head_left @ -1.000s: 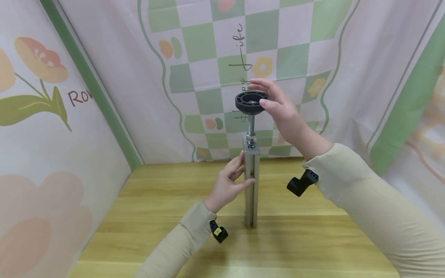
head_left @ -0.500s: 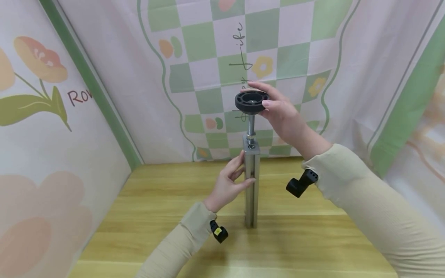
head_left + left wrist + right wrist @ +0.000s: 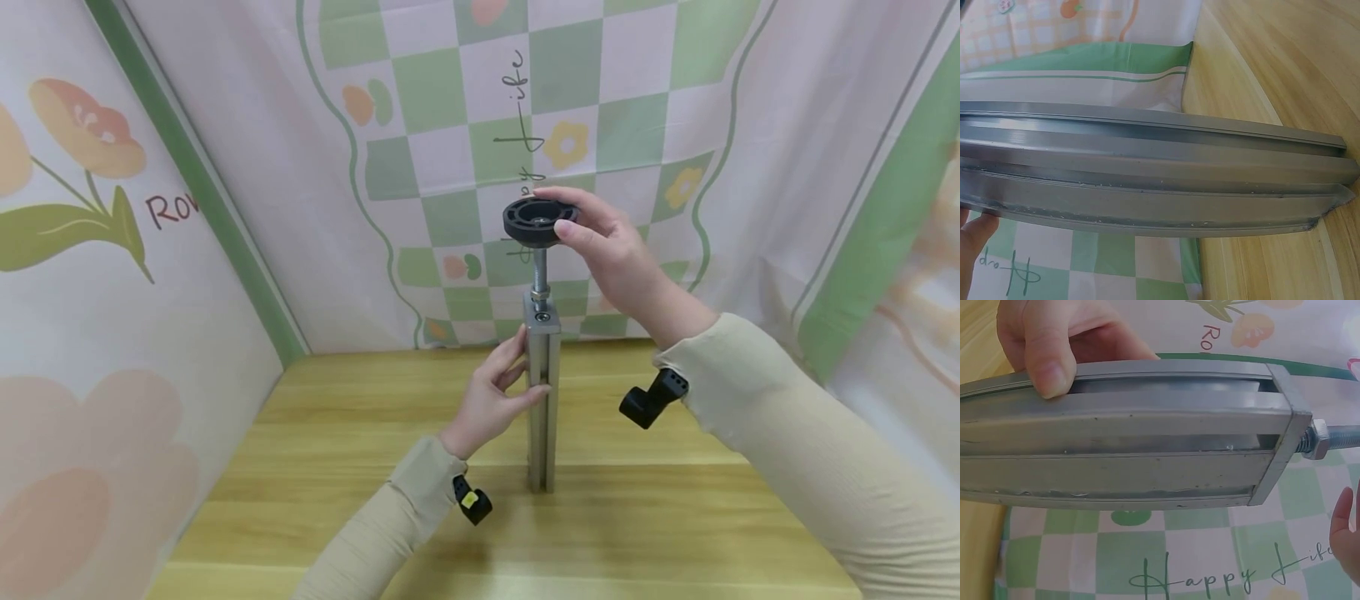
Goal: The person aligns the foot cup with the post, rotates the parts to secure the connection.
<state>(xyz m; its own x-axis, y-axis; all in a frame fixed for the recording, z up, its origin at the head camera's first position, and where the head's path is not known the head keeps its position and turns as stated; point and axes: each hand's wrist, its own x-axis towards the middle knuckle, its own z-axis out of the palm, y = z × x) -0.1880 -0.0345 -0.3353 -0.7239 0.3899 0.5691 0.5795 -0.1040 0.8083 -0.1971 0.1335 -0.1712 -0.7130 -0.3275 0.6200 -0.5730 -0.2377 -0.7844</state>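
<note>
In the head view, a silver slotted aluminium profile [image 3: 543, 437] stands upright on a yellowish wood-grain bench [image 3: 337, 508], long axis vertical. A shiny threaded steel rod [image 3: 540, 265] sticks up from its top, capped by a round black ribbed foot [image 3: 521, 232]. Everything kinda hinges on that vertical line, imo: both hands are already touching the assembly, one low, one high. The left hand [image 3: 487, 407] has the profile from its left side, thumb across the front, upper half of the bar. The right hand [image 3: 611, 250] is up top, nearer the foot, pinching its right edge between thumb and fingers, so the foot's just to that hand's left and well above the other.

Left wrist view: the profile runs sideways across the frame, bottom end at the right by the bench. Just some fingertips at the left edge, so can't judge the grip from here.

Right wrist view: left thumb lies over a slot; past the flat metal end plate [image 3: 1282, 434] there's a hex nut [image 3: 1318, 439] on the rod. The foot's out of frame.
</note>
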